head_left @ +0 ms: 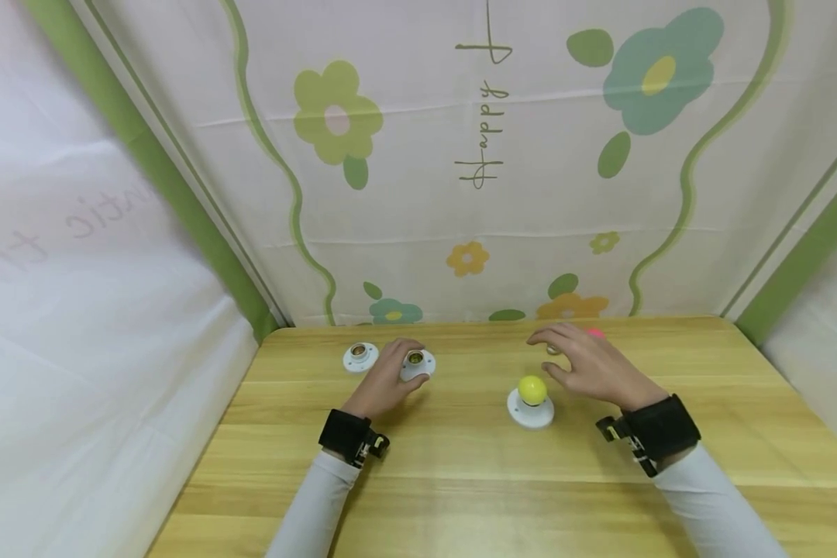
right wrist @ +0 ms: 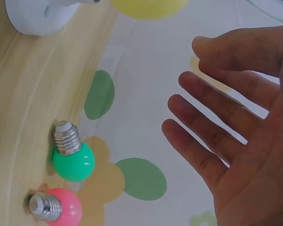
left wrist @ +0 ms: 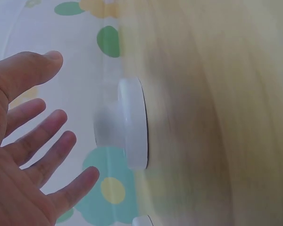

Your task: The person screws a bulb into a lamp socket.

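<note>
Spread fingers on both hands: in the head view the left hand (head_left: 385,380) arches around a white socket (head_left: 416,361) at its 2 o'clock, a second socket (head_left: 359,357) at 10; the right hand (head_left: 598,366) has the yellow bulb (head_left: 532,389), upright in its white base (head_left: 531,416), at 8.

Left wrist view: the nearer socket sits at 3 o'clock, apart from the fingertips.

Right wrist view: the green bulb (right wrist: 74,163) and pink bulb (right wrist: 70,207) lie at 8 and 7 o'clock from centre.

You are in what looks like a curtained recording booth: flower-printed fabric (head_left: 404,209) lettered "Happy" hangs behind the wood-grain tabletop (head_left: 453,488), green-edged white cloth (head_left: 111,372) flanks the tabletop on your left and right, and you wear black-strapped wrist cameras (head_left: 378,445) above the tabletop.
</note>
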Available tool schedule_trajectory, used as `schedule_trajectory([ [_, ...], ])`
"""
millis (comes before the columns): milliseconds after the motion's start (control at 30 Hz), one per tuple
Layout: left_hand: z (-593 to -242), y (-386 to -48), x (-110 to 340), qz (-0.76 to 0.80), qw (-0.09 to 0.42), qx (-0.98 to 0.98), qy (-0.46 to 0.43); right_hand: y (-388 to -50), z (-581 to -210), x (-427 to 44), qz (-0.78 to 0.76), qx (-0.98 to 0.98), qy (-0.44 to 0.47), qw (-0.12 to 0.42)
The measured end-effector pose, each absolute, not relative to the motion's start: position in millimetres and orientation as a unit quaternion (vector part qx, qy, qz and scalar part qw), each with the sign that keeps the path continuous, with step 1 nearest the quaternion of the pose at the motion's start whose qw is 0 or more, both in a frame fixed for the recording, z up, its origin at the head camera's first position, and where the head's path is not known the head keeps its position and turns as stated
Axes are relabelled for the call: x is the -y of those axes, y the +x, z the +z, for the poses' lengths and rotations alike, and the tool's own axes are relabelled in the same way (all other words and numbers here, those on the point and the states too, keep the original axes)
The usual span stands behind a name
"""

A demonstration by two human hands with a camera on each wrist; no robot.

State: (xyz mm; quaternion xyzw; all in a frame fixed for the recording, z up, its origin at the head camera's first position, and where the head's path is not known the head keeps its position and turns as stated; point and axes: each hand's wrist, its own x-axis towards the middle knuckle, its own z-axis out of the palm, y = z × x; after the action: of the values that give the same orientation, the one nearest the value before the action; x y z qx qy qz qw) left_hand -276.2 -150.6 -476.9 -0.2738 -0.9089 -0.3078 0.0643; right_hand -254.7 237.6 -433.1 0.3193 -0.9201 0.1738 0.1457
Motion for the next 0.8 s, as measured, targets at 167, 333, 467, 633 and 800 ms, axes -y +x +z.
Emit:
schedule_trajectory([
  [167,-480.6,-281.8,150.9,-0.312,0.060,0.909,-0.271,-262.7,-432.9,-237.2,0.177,0.924,0.309,0.143],
  [333,-482.7,-285.7,150.3,-0.316,0.052,0.909,-0.266,-269.2,-431.9,-235.6,0.184,0.925,0.303,0.135],
  [467,-483.9,-286.7,150.3,-0.318,0.049,0.910,-0.262,-274.2,-434.0,-236.1,0.189,0.928,0.297,0.124],
  [633,-487.3,-288.4,151.0,-0.316,0.045,0.912,-0.257,-279.8,-439.0,-241.1,0.197,0.931,0.286,0.114],
  [800,-490.3,-290.0,152.0,-0.318,0.036,0.913,-0.254,-285.6,-445.5,-247.3,0.204,0.931,0.281,0.113],
])
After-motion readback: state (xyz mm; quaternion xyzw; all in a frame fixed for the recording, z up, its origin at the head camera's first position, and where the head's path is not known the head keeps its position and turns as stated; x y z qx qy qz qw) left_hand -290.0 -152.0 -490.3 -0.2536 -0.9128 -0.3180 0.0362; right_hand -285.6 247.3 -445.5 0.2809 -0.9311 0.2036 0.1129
